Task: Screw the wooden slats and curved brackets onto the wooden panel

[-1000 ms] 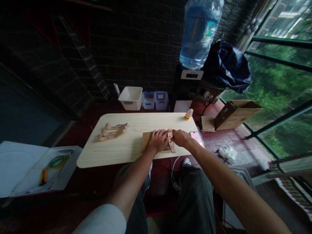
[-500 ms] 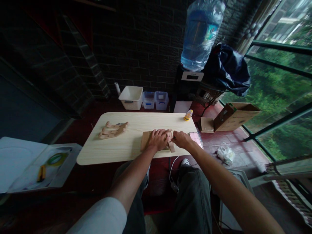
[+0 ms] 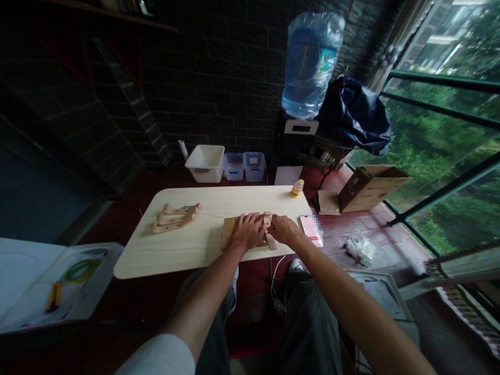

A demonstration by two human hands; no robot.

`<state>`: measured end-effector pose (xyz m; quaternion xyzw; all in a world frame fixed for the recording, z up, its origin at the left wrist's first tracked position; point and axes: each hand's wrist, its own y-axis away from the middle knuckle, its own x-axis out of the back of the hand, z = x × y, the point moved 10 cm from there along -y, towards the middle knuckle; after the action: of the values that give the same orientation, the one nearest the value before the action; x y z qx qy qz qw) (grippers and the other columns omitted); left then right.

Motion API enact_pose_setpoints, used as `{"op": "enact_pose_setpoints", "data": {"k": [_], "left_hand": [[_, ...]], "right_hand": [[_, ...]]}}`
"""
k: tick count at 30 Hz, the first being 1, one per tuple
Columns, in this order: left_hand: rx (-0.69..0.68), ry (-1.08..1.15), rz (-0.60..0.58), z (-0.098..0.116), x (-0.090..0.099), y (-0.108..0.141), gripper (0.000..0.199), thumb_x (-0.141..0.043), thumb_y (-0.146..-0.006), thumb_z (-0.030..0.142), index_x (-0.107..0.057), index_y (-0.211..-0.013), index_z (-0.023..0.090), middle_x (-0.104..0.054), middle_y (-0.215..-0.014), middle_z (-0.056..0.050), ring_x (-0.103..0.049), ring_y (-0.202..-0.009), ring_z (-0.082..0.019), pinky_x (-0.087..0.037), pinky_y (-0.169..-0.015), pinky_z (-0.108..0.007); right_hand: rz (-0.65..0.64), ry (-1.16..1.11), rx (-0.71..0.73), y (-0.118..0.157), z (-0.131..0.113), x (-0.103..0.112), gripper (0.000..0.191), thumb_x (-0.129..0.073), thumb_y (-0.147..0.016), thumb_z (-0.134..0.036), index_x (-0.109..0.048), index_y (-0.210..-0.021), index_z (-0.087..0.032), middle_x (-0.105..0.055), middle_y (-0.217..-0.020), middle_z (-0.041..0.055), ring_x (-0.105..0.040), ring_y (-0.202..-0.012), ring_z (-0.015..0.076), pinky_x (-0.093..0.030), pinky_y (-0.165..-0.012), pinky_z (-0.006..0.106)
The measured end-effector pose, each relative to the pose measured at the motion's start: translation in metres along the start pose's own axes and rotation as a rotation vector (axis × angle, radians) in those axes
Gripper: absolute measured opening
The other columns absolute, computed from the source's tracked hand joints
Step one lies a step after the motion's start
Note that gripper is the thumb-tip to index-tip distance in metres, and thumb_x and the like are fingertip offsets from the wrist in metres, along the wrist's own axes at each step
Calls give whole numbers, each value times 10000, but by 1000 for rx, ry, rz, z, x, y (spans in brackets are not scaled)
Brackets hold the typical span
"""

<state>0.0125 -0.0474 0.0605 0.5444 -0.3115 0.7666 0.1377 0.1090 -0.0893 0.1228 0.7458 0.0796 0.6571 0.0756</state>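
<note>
On the pale wooden table (image 3: 187,255) lies a flat brown board (image 3: 228,232), with a lighter wooden piece (image 3: 271,241) across its right end. My left hand (image 3: 250,229) lies over the board, fingers spread and pointing away from me, its fingertips near the wooden piece. Against that piece's right side is my right hand (image 3: 283,229), curled closed; whatever is inside its grip is too small and hidden to name. Several curved wooden parts (image 3: 175,219) with holes rest together at the table's left.
A phone (image 3: 311,230) lies at the table's right edge, and a small yellow-based bottle (image 3: 297,188) stands at the back right corner. Plastic bins (image 3: 205,164) sit on the floor behind. An open case (image 3: 89,281) is at the left, a cardboard box (image 3: 369,190) at the right.
The whole view has shifted slightly, with the table sitting lower and further left in the picture. Both hands remain at the board and the wooden piece, in much the same pose.
</note>
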Motion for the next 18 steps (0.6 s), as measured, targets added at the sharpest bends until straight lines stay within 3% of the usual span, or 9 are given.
{"op": "enact_pose_setpoints", "data": {"k": [6,11,13,16,18], "left_hand": [[14,7,1,0,0,-1,434,-432,-993,449,-600,-1359,288,-579,-1459,-71,-464,-1379,-278,-256,-1212,-523],[18,16,-7,0,0,-1,432,-427,-1000,442,-581,-1383,316,-581,-1457,-53,-463,-1383,-264,-249,-1222,-515],[11,15,-8,0,0,-1,428,-412,-1007,451,-578,-1381,325,-569,-1470,-44,-459,-1388,-260,-252,-1221,-513],[4,10,-16,0,-1,-1,429,-410,-1008,463,-575,-1380,327,-560,-1479,-43,-455,-1391,-261,-249,-1223,-519],[8,3,-19,0,-3,-2,430,-405,-1010,462,-571,-1383,326,-563,-1476,-44,-456,-1392,-258,-240,-1228,-520]], "right_hand": [[82,-102,-5,10,21,7,281,-545,-971,-417,-632,-1128,-200,-759,-1063,133,-714,-1000,258,-473,-801,313],[351,-480,-99,28,77,8,268,-558,-944,-478,-604,-1023,-226,-763,-905,77,-728,-853,231,-473,-721,296],[425,-762,-147,38,101,-12,314,-567,-913,-517,-572,-1024,-223,-763,-898,82,-735,-841,235,-496,-713,307],[390,-1197,-204,46,117,-66,429,-587,-849,-592,-490,-1051,-227,-763,-978,118,-750,-859,258,-526,-656,316],[369,-1306,-234,50,118,-94,433,-568,-840,-608,-458,-1032,-236,-757,-1010,122,-748,-843,248,-534,-645,315]]}}
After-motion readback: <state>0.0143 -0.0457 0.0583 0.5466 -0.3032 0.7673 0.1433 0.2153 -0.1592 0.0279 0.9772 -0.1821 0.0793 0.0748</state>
